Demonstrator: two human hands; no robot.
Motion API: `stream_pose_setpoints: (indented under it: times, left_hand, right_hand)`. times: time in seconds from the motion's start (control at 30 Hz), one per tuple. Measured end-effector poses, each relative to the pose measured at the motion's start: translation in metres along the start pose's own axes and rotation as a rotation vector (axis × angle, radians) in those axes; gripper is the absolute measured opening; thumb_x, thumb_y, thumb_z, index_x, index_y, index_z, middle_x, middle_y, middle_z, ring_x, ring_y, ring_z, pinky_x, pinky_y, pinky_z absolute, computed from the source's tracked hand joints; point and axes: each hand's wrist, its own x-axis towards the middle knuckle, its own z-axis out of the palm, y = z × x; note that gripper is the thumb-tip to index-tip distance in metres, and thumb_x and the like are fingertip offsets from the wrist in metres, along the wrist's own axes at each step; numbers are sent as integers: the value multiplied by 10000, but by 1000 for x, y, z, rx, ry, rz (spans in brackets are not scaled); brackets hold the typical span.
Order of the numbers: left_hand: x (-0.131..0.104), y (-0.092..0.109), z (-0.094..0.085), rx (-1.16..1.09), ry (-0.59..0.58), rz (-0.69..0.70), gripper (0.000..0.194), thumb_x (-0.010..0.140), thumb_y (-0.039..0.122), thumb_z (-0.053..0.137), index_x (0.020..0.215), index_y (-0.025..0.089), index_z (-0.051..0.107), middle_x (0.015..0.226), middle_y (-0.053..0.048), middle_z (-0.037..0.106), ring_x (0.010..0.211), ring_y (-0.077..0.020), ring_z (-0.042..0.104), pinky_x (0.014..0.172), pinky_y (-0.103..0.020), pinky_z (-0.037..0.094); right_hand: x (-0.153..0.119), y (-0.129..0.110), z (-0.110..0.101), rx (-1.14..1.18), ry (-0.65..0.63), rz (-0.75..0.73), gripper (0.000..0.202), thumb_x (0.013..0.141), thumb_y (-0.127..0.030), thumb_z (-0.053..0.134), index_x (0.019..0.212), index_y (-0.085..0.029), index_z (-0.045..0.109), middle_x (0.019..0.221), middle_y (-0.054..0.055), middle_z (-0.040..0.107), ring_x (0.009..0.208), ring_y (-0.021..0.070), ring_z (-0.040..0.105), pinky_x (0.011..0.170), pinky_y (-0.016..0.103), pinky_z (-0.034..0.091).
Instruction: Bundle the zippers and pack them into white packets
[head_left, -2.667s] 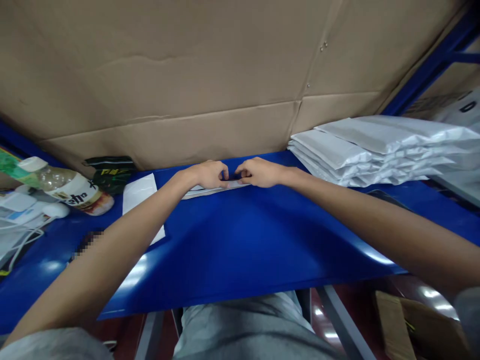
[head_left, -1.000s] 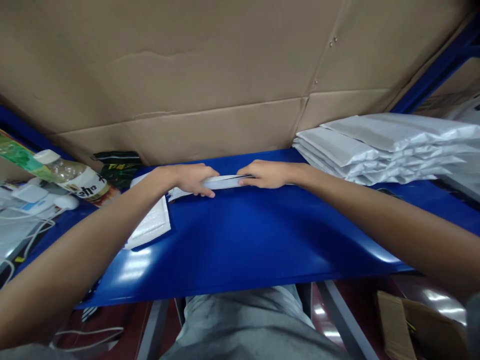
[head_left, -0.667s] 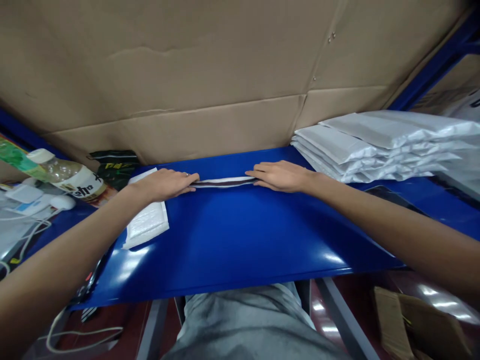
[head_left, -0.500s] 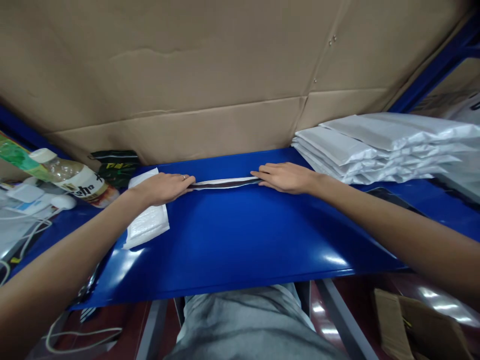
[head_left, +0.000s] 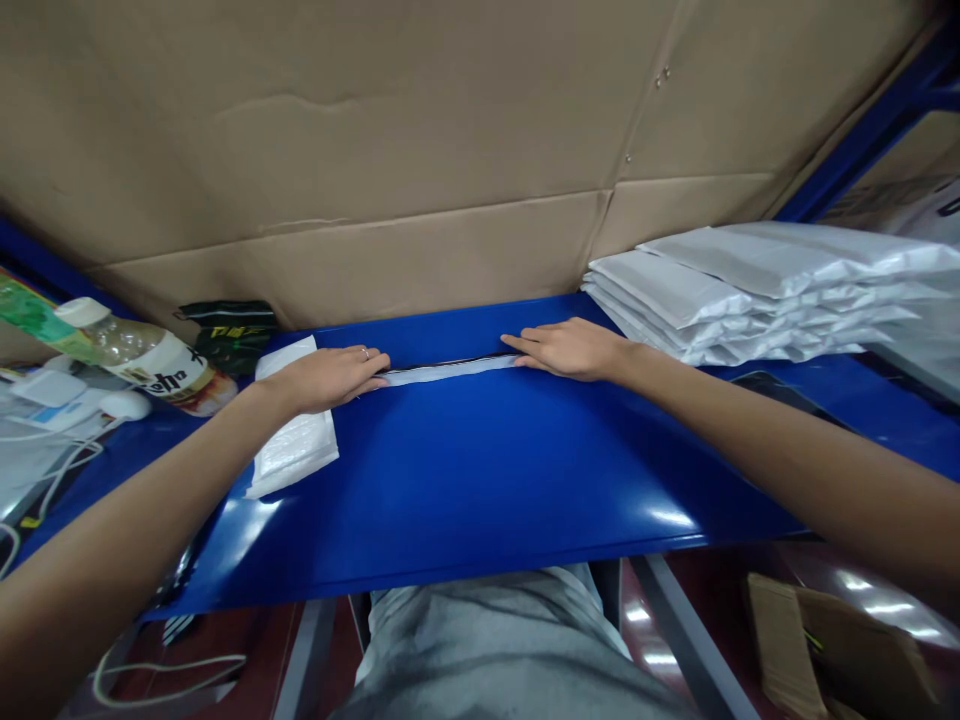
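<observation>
Long thin white item (head_left: 450,372), dark line along upper edge, lies crosswise near far side of glossy blue tabletop (head_left: 480,480). My left hand (head_left: 334,378), ring on finger, pinches left end; my right hand (head_left: 574,350) pinches right end, fingers narrow on it. White bubble-textured padded envelope (head_left: 296,455) partly hidden behind left wrist. Further left: tilted clear plastic bottle with white label (head_left: 161,365), dark packet with yellow lettering (head_left: 234,338) just behind. Right, beyond forearm: stack of white padded envelopes (head_left: 705,290). Brown cardboard panel (head_left: 412,130) behind tabletop.
</observation>
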Motion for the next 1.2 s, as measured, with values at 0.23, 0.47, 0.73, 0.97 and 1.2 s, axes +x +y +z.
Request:
stream_pose_setpoints:
  times: [0.23,0.47,0.73,0.97,1.2]
  left_hand:
    - [-4,-15,8,20,39,-45,372,1177,446,326,1102,258,638,1037,-91,699,905,-267,639,826,-388,456]
    - [5,5,11,236,31,21,497,1177,516,302,1321,211,668,1340,-180,702,1236,-335,653,1037,-455,487]
    - [77,72,-7,29,21,-49,526,1165,557,345,1487,217,585,1403,-158,713,1228,-312,703,1034,-425,528]
    - [109,84,-21,-120,29,-33,493,1126,572,476,1430,220,641,1369,-145,728,1206,-308,717,1033,-407,535]
    - [109,70,-21,-176,55,54,363,1110,474,548,1290,200,703,1198,-128,769,1035,-264,737,887,-356,531]
  right_hand:
    - [0,-4,-15,-91,-23,-44,554,1192,-541,293,1424,-209,672,1304,140,796,1031,291,767,753,365,482]
    - [7,-9,-17,-127,-67,-87,572,1171,-643,252,1218,-211,624,1129,135,783,915,281,710,638,356,317]
    - [37,-32,-17,-79,-18,-135,485,1182,-571,318,1285,-225,642,1106,124,801,865,264,718,651,344,336]
    - [43,-35,-15,0,24,-176,303,1174,-371,408,1284,-242,659,1197,99,797,951,247,727,684,328,405]
    - [36,-38,-21,128,47,-67,333,1171,-436,409,1201,-223,663,1090,102,753,818,229,667,718,335,401]
